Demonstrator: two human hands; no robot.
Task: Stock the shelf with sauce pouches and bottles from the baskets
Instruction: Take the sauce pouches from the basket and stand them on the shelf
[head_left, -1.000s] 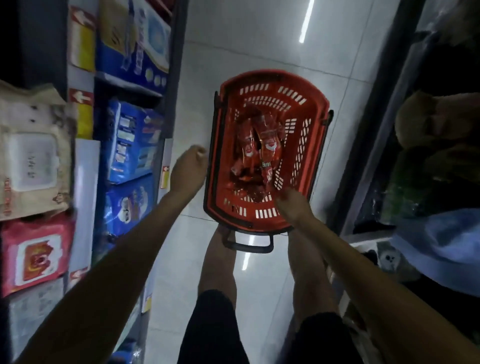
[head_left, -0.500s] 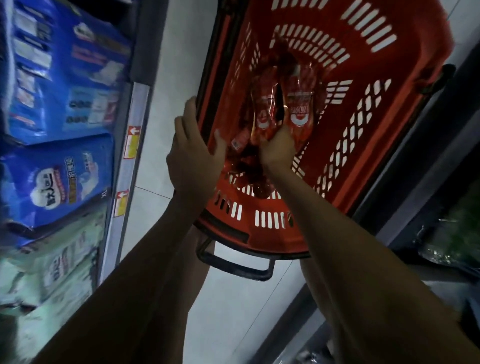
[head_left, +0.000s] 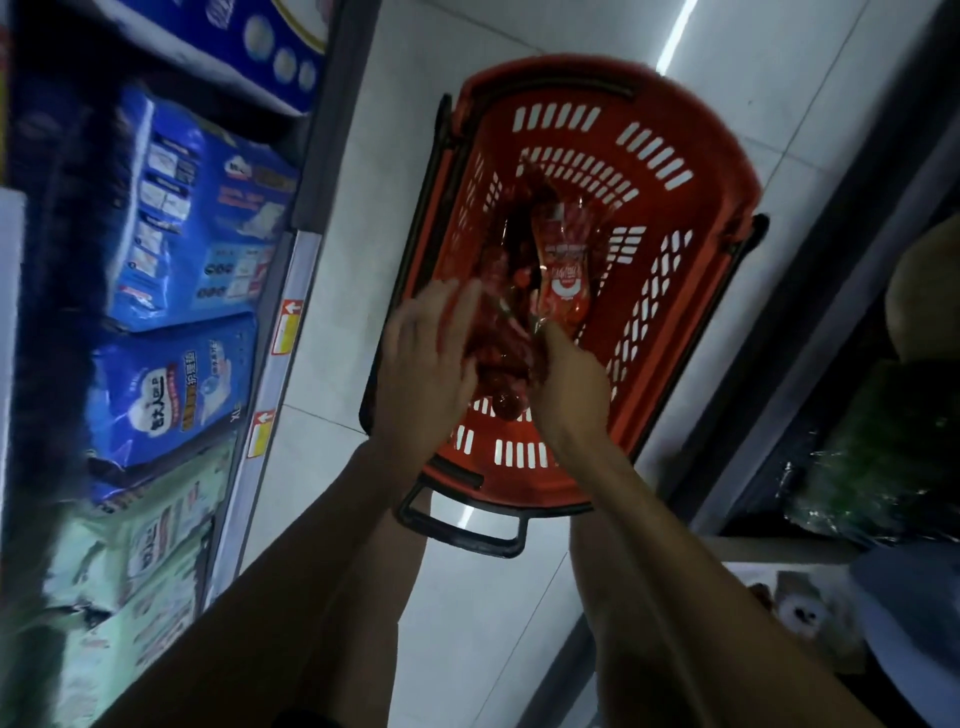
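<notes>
Beside the shelf of blue packs, a red basket on the floor holds sauce pouches. Left hand spreads straight fingers over them; right hand pinches one pouch's lower edge.

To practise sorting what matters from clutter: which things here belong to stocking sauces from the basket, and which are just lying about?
Job in hand: red basket; sauce pouch; left hand and right hand, both inside the basket.

Lying about: blue packs, green packs and price tags, all on the left shelf.
</notes>
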